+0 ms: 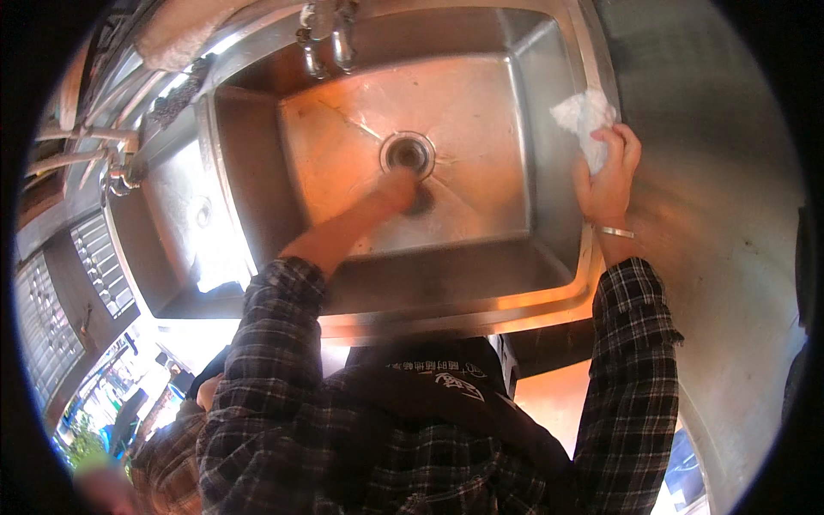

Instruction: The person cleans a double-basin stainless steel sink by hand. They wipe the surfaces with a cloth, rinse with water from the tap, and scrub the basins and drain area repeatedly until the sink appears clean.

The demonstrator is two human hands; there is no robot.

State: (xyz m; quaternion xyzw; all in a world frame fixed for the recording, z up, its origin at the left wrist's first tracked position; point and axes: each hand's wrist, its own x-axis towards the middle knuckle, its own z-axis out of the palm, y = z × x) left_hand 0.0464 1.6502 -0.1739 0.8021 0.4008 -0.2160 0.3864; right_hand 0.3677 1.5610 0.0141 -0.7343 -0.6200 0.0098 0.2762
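Before me lies a stainless steel sink basin (pixel 476 129) with a round drain (pixel 408 153) in its floor. My left hand (pixel 407 185) reaches down to the near side of the drain; it is blurred, and whether its fingers hold anything cannot be made out. At the right rim of the basin, my right hand (pixel 608 170) grips a crumpled white cloth or paper wipe (pixel 589 116), part of which sticks out beyond the fingertips. A light-coloured bracelet (pixel 617 231) circles my right wrist.
Metal faucet handles (pixel 328 45) overhang the basin's far edge. A second, brightly lit sink basin (pixel 206 212) adjoins on the left, with another tap (pixel 119 174) behind it. A metal counter (pixel 702 161) extends to the right. Another person in a brown plaid sleeve (pixel 170 450) is at the lower left.
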